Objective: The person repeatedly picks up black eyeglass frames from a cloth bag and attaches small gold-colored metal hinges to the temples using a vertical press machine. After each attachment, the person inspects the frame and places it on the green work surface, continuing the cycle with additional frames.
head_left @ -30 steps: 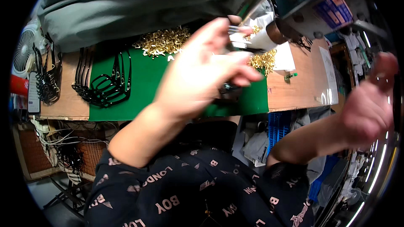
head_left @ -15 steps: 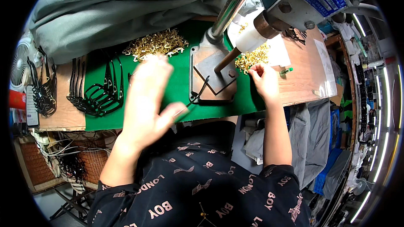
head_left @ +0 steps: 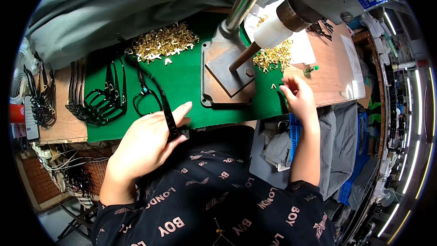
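Note:
My left hand [head_left: 148, 143] is closed on a pair of black glasses [head_left: 166, 107], near the front edge of the green mat [head_left: 191, 116]. One temple runs up from between its thumb and fingers, and the rim lies beyond the fingers. My right hand [head_left: 299, 98] hovers over the mat's right side, loosely curled, with a small gap between thumb and forefinger. Just left of those fingertips lies a small gold V-shaped piece [head_left: 273, 86]. A pile of similar gold pieces [head_left: 275, 57] spreads behind it.
Between my hands stands a press with a metal base [head_left: 227, 82] and a slanting rod [head_left: 243, 58]. A larger gold pile [head_left: 164, 41] lies at the back left. Black glasses [head_left: 104, 100] stand in rows at the left. A small green-capped bottle [head_left: 311, 70] sits at right.
My left hand has drawn back toward me and turned, bringing the glasses away from the press plate. The right hand has left the gold pile; a single gold piece now lies apart on the mat.

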### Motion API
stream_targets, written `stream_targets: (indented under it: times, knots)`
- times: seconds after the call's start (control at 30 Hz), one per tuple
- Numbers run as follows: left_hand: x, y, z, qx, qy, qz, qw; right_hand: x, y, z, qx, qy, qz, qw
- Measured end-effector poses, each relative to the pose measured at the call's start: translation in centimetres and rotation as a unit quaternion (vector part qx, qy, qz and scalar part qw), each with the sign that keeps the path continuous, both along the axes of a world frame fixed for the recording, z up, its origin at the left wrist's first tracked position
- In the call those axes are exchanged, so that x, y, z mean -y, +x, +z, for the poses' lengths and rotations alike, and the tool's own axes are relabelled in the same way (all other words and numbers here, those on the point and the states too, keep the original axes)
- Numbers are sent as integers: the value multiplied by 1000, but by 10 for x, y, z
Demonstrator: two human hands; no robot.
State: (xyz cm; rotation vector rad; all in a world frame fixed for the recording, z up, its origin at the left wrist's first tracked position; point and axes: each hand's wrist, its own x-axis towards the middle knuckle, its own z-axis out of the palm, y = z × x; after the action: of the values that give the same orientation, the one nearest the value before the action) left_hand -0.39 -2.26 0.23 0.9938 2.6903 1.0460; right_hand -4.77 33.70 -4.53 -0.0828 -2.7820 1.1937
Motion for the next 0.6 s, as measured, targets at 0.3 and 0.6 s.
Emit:
stream_targets:
  times: [0.3, 0.6]
  knots:
    - [-13, -2, 26, 199, 165, -22, 966, 13, -28, 33, 156, 104, 205, 961]
    - [-40, -11, -3, 44, 159, -4, 986, 138, 34, 58, -43, -330, 280, 901]
